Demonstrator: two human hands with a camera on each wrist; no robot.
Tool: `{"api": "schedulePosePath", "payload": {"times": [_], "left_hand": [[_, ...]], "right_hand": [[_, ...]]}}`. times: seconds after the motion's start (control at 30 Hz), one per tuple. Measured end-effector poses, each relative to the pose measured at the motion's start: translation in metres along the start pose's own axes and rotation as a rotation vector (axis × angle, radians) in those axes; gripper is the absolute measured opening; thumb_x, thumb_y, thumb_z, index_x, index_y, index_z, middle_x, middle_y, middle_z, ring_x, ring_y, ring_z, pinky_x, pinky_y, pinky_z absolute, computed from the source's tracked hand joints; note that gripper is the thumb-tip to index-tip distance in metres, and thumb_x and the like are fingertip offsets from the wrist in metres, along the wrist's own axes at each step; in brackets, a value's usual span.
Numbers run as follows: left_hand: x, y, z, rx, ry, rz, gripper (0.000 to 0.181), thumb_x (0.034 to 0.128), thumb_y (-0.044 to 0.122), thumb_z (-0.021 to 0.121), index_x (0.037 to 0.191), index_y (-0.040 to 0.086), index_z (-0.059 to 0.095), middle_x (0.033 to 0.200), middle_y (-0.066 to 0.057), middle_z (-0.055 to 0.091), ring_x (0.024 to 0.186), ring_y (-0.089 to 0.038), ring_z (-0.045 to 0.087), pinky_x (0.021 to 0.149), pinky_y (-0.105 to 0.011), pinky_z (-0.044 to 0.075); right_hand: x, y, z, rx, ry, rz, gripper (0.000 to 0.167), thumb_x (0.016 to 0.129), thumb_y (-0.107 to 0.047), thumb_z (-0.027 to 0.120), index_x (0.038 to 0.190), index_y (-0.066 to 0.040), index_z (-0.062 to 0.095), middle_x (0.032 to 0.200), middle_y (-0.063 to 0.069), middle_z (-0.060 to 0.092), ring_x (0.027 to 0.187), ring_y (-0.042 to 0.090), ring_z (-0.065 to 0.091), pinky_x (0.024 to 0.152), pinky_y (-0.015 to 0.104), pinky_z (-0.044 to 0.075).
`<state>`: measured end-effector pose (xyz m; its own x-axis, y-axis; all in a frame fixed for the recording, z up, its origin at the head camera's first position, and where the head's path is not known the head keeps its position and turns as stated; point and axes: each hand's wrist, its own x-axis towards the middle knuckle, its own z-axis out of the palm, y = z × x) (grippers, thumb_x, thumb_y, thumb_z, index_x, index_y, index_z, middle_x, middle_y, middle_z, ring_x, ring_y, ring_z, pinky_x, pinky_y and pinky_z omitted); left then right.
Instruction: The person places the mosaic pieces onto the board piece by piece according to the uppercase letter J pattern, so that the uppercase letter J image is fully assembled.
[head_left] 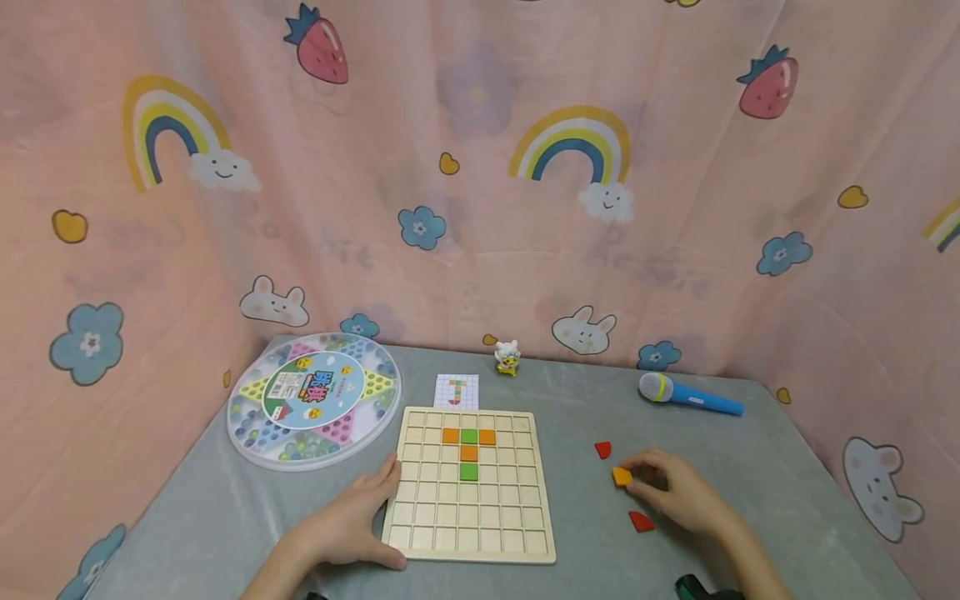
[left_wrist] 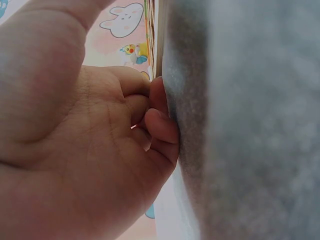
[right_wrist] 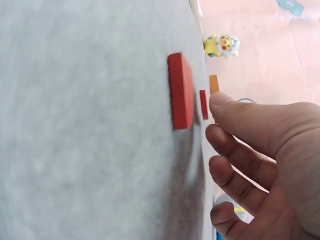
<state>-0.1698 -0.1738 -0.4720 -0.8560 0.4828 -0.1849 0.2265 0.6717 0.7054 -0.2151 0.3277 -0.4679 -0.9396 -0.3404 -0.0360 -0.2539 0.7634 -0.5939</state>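
Note:
A light wooden grid board (head_left: 468,533) lies on the table, with orange and green square tiles (head_left: 468,452) set in a T-like shape in its upper cells. Against the board's left edge rests my left hand (head_left: 348,517), its thumb by the near corner and its fingertips farther up the side. Right of the board, my right hand (head_left: 686,492) pinches an orange square tile (head_left: 622,477) between thumb and forefinger; the right wrist view shows this tile (right_wrist: 214,84) at the thumb tip. Two red rounded pieces, one farther (head_left: 603,450) and one nearer (head_left: 641,522), lie beside that hand.
Behind the board lies a pattern card (head_left: 457,392), with a small figurine (head_left: 507,357) to its right. A round Chinese checkers set (head_left: 315,400) sits at the left. At the back right is a blue toy microphone (head_left: 693,395). A printed curtain (head_left: 480,275) hangs behind the table.

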Motion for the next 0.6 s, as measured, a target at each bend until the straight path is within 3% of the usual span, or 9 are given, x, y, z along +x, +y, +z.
{"api": "schedulePosePath", "payload": {"times": [0.27,0.6], "left_hand": [[0.001,-0.006,0.002,0.008,0.011,0.009,0.134,0.0695,0.056,0.095,0.165,-0.007,0.024,0.174,-0.027,0.013,0.154,-0.055,0.022,0.119,-0.071,0.028],[0.001,-0.002,0.001,-0.001,0.003,0.001,0.132,0.0703,0.047,0.097,0.164,-0.009,0.023,0.174,-0.028,0.012,0.154,-0.057,0.020,0.120,-0.071,0.026]], "right_hand": [[-0.003,-0.020,-0.006,-0.035,0.106,0.027,0.024,0.097,-0.019,0.079,0.120,-0.012,0.076,0.104,-0.005,0.070,0.088,0.010,0.057,0.072,0.028,0.048],[-0.007,-0.045,-0.015,-0.067,0.259,-0.005,0.023,0.093,-0.013,0.081,0.116,-0.013,0.079,0.097,-0.004,0.069,0.080,0.008,0.054,0.061,0.025,0.044]]}}
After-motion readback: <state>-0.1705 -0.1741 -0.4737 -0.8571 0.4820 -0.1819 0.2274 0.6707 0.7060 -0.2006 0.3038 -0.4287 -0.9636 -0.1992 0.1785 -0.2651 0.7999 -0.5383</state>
